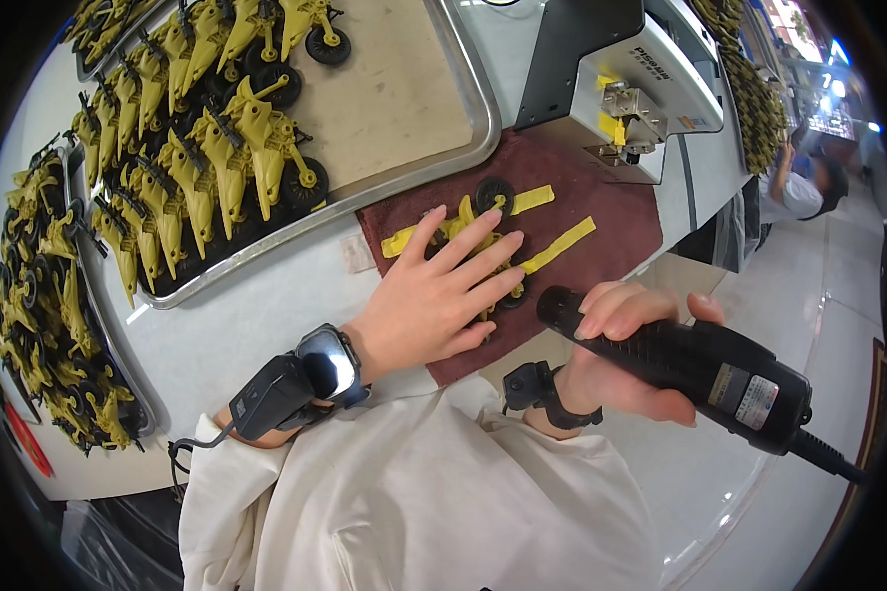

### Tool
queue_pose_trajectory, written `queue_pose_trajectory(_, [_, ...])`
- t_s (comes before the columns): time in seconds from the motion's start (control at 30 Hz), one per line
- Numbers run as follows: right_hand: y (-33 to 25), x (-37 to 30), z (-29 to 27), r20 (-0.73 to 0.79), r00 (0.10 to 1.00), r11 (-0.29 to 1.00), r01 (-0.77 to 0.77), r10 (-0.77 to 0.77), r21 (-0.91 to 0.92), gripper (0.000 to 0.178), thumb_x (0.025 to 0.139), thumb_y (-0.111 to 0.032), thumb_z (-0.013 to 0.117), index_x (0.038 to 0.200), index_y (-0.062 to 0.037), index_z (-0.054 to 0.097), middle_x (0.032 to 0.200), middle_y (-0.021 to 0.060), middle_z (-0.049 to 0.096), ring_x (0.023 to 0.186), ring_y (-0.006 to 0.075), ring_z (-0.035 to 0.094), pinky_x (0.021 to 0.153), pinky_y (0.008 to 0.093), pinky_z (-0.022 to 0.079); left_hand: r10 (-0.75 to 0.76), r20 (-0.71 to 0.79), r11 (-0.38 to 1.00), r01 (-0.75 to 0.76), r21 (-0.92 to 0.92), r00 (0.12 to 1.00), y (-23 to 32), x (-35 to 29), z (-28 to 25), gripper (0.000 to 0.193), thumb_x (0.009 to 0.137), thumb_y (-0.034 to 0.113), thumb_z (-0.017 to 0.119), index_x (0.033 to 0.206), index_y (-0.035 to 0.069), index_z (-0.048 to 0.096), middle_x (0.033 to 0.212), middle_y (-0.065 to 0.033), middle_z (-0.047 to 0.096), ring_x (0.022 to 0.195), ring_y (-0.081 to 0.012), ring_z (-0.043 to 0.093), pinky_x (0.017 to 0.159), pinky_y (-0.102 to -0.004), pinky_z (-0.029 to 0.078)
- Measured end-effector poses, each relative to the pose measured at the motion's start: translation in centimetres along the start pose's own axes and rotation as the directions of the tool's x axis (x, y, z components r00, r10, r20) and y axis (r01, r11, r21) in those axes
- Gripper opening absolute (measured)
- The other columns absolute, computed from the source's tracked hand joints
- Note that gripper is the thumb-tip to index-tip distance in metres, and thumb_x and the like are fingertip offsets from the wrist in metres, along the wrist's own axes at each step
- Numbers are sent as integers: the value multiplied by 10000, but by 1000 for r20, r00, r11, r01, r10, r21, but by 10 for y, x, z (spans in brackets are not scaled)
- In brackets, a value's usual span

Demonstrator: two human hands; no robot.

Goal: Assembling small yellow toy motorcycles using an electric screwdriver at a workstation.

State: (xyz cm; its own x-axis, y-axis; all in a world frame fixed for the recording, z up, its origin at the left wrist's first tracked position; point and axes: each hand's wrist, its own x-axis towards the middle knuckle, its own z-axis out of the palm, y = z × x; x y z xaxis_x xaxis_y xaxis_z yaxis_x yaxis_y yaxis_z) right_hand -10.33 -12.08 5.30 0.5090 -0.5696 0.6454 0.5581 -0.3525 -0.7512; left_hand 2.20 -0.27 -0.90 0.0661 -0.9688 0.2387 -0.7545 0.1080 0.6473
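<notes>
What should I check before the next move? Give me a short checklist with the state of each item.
1. Left hand spread over the yellow-and-black toy vehicle: ok.
2. Toy vehicle set on the maroon cloth: ok.
3. Right hand gripping the black electric screwdriver: ok.
4. Power cord leading away from the left hand: ok.
5. Toy vehicle in unobstructed view: not ok, the left hand covers much of it.
6. Bit fitted in the electric screwdriver: cannot tell, none can be made out.

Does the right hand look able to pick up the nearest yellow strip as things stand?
Probably not easily: the right hand grips a black handheld tool, although the yellow strip lies mostly uncovered on the cloth.
</notes>
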Motion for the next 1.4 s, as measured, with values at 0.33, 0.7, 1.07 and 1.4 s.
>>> queue_pose_trajectory(0.33, [8, 4, -7, 118, 993, 997, -4, -5, 73, 760, 760, -598, 551, 1169, -8, 303, 782, 162, 562, 523, 245, 543, 484, 358, 463, -4, -4, 1000, 4, 6, 1000, 0, 3, 0, 574, 650, 283, 706, 1181, 168, 522, 1351, -33, 402, 1293, -274, 308, 988, -532, 240])
queue_pose_trajectory(0.7, [18, 137, -13, -315, 931, 935, 65, -183, -350, 760, 713, -748, 469, 1046, -65, 453, 613, 84, 524, 532, 176, 501, 487, 282, 417, -8, -8, 1000, 8, 8, 1000, 4, 4, -1, 536, 651, 287, 684, 1155, 165, 545, 1339, -53, 415, 1284, -288, 316, 983, -552, 246])
queue_pose_trajectory(1.07, [-19, 33, 4, 227, 973, 971, -85, 33, 223, 871, 736, -610, 601, 1236, 20, 266, 804, 189, 591, 595, 262, 573, 552, 375, 467, -15, -16, 1000, 15, -23, 1000, 3, 2, -3, 666, 664, 282, 679, 1255, 79, 449, 1357, -59, 392, 1308, -276, 280, 1034, -527, 197])
queue_pose_trajectory(1.4, [-21, -1, 12, 181, 982, 982, -90, 60, 167, 878, 744, -644, 546, 1249, 5, 239, 808, 193, 586, 581, 282, 573, 541, 412, 471, -9, -58, 1000, 8, -18, 998, 2, -5, 1, 657, 658, 279, 682, 1248, 90, 465, 1347, -56, 404, 1305, -269, 283, 1036, -520, 199])
